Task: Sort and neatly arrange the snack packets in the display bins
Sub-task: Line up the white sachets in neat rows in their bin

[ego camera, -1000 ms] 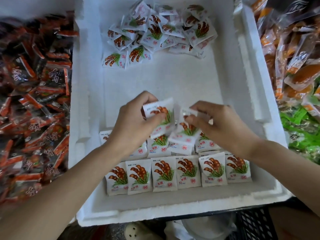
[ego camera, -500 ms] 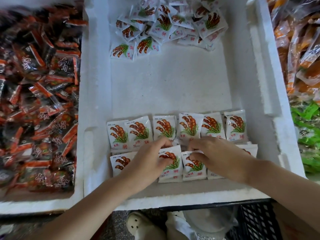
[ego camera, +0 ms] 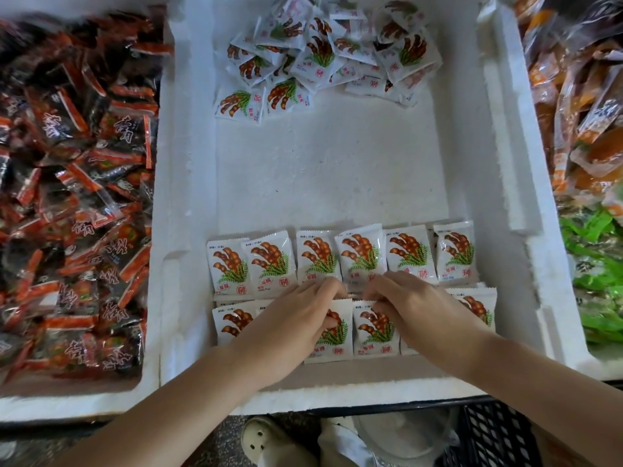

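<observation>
A white foam bin [ego camera: 337,392] holds two neat rows of white snack packets printed with brown pods and green leaves, the back row [ego camera: 357,254] complete and upright. In the front row, my left hand [ego camera: 296,318] pinches the top edge of one packet [ego camera: 333,342], thumb on its face. My right hand [ego camera: 414,308] pinches the top of the neighbouring packet [ego camera: 374,335]. Both hands cover parts of the front row. A loose pile of the same packets [ego camera: 323,52] lies at the bin's far end.
A foam bin on the left is full of red-and-black packets [ego camera: 74,197]. To the right lie orange packets [ego camera: 580,112] and green ones [ego camera: 600,281]. Bare bin floor [ego camera: 330,170] separates the rows from the pile. Below the bin are a black crate [ego camera: 488,433] and a shoe [ego camera: 266,439].
A second ago both hands held packets above the rows; they have lowered them into the front row and stay on them. The view has shifted a little.
</observation>
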`<state>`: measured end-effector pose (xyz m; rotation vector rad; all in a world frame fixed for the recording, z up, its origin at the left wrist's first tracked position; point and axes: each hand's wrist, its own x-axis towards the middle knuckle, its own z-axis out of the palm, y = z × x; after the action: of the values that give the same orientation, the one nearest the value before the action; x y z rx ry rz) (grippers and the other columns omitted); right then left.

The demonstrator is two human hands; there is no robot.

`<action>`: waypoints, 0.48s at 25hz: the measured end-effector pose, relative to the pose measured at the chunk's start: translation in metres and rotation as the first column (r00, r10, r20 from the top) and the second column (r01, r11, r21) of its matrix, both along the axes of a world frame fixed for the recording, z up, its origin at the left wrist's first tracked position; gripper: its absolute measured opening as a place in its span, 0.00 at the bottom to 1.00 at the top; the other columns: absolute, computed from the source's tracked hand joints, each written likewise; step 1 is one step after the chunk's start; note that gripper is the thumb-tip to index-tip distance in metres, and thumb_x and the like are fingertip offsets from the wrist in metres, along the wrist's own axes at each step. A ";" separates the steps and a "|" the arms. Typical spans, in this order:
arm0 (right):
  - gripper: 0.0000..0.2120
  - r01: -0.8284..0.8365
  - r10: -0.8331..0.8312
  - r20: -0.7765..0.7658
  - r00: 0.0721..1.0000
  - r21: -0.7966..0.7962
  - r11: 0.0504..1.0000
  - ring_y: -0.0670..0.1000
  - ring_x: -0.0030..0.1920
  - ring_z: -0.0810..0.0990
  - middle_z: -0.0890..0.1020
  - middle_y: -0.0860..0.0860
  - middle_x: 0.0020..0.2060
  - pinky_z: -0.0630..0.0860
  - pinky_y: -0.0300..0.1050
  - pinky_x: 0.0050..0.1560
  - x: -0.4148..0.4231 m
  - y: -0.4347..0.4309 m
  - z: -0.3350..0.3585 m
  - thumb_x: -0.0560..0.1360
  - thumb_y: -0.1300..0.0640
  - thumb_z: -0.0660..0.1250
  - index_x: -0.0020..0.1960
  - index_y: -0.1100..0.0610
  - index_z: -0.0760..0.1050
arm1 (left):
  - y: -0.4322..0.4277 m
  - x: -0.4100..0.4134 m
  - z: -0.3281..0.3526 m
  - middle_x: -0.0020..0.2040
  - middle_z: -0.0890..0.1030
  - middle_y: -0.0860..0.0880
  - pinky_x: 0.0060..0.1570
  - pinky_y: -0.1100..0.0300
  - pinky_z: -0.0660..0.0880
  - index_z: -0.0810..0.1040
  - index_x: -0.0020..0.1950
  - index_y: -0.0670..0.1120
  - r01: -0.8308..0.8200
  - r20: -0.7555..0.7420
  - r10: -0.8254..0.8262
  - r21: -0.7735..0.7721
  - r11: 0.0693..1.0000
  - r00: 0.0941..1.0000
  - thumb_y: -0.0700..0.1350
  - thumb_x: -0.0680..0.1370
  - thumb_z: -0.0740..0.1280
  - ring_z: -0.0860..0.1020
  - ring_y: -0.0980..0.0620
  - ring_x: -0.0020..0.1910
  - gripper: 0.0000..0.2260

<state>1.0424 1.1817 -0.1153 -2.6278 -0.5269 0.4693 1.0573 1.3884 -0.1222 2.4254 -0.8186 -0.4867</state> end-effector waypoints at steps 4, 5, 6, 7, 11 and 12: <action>0.11 -0.018 0.011 0.151 0.989 0.046 0.999 0.41 0.44 0.77 0.79 0.47 0.48 0.71 0.29 0.44 0.015 -0.010 0.008 0.70 0.61 0.70 0.52 0.54 0.77 | -0.001 0.014 0.000 0.55 0.76 0.53 0.60 0.64 0.68 0.72 0.58 0.48 0.016 0.253 -0.027 0.045 0.999 0.967 0.48 0.73 0.66 0.77 0.56 0.54 0.15; 0.11 0.017 -0.032 0.220 0.975 0.071 0.997 0.41 0.45 0.76 0.78 0.48 0.51 0.71 0.30 0.47 0.028 -0.015 0.011 0.72 0.60 0.67 0.54 0.55 0.76 | -0.002 0.027 0.001 0.54 0.76 0.52 0.59 0.63 0.69 0.72 0.58 0.48 -0.011 0.282 0.006 0.014 1.000 0.959 0.48 0.74 0.66 0.77 0.56 0.53 0.14; 0.12 0.070 -0.097 0.282 0.955 0.104 0.992 0.42 0.48 0.75 0.77 0.50 0.53 0.71 0.32 0.51 0.044 -0.019 0.014 0.74 0.60 0.65 0.57 0.56 0.75 | -0.002 0.043 0.004 0.54 0.76 0.51 0.57 0.61 0.70 0.73 0.58 0.47 -0.045 0.312 0.050 -0.025 0.999 0.949 0.47 0.74 0.65 0.76 0.55 0.53 0.13; 0.13 0.123 -0.159 0.327 0.932 0.129 0.984 0.45 0.52 0.76 0.76 0.51 0.56 0.71 0.35 0.54 0.065 -0.024 0.015 0.75 0.60 0.64 0.59 0.58 0.74 | -0.003 0.063 0.008 0.55 0.75 0.49 0.56 0.60 0.70 0.73 0.59 0.46 -0.088 0.335 0.107 -0.071 0.994 0.936 0.46 0.75 0.64 0.74 0.54 0.53 0.13; 0.23 0.302 -0.294 0.409 0.864 0.047 0.952 0.58 0.69 0.64 0.65 0.58 0.69 0.59 0.48 0.70 0.160 -0.040 0.004 0.77 0.59 0.62 0.71 0.60 0.63 | -0.007 0.159 0.015 0.64 0.70 0.43 0.62 0.50 0.65 0.71 0.66 0.42 -0.298 0.429 0.300 -0.072 0.952 0.852 0.43 0.79 0.62 0.68 0.44 0.64 0.16; 0.26 0.346 -0.319 0.408 0.856 0.006 0.938 0.60 0.72 0.58 0.61 0.58 0.72 0.55 0.50 0.72 0.184 -0.043 0.001 0.77 0.58 0.62 0.73 0.59 0.58 | -0.009 0.181 0.012 0.67 0.68 0.42 0.64 0.46 0.63 0.70 0.68 0.43 -0.367 0.451 0.340 -0.030 0.930 0.825 0.43 0.79 0.63 0.66 0.42 0.67 0.17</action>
<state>1.2267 1.1391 -0.1140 -2.8113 -0.1615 -0.1767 1.2388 1.3794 -0.1101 2.7045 -0.5032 0.2105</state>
